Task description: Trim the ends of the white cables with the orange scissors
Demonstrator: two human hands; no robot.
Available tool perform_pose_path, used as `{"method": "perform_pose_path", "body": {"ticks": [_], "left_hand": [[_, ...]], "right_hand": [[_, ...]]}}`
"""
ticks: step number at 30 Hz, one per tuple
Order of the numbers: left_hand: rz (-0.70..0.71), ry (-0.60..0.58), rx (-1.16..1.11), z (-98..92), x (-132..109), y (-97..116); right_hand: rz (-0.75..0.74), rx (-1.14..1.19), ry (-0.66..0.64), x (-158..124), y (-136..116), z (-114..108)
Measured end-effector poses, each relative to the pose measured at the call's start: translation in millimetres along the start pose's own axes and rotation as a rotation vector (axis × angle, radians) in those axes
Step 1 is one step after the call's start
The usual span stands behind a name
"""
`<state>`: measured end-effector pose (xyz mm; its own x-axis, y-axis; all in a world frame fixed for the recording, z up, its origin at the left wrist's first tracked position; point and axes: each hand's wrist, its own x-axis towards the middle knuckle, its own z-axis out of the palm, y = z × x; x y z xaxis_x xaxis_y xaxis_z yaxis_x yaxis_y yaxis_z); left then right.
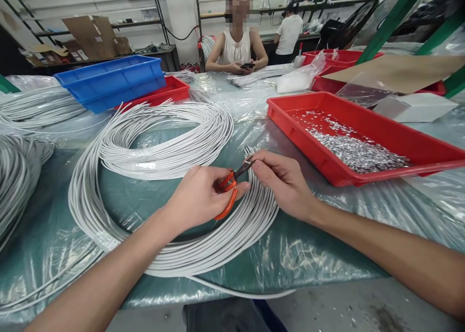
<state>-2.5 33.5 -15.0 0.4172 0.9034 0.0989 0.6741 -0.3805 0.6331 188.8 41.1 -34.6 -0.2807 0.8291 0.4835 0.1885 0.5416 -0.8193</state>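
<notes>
My left hand is closed around the orange-handled pliers, whose dark jaws point up and right. At the tip of those jaws, my right hand pinches the end of a white cable, largely hidden by the fingers. Both hands are over the near side of a large coil of white cables. Several cable tips with a metallic look stick up just behind my right fingertips. Another part of the coiled cables lies further back, bound with clear tape.
A red tray of small silvery metal pieces stands to the right. Blue bins sit at the back left, above a red tray. More cable coils lie left. Across the table sits a person holding a phone.
</notes>
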Motion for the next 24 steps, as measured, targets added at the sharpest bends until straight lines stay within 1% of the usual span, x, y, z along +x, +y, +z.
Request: {"method": "perform_pose_path", "body": {"ticks": [5,9,15,20,24], "left_hand": [[-0.01,-0.026,-0.037,0.5,-1.3,-0.2],[-0.026,-0.076,-0.093,0.6,-2.2,-0.8],[-0.025,-0.066,-0.079,1.1,-2.8,-0.7],[-0.001,-0.027,-0.004,2.0,-2.6,0.2],[-0.005,-0.026,0.008,1.6,-2.9,1.0]], "right_hand": [[0.037,0.011,-0.005,-1.2,-0.7,-0.8],[0.016,0.014,-0.008,-0.3,-0.6,-0.9],[-0.005,-0.008,-0.02,1.4,-1.6,-0.8],[0.002,-0.01,-0.033,2.2,-1.4,-1.0],[-0.009,0.014,-0.035,2.0,-2.0,-0.9]]}}
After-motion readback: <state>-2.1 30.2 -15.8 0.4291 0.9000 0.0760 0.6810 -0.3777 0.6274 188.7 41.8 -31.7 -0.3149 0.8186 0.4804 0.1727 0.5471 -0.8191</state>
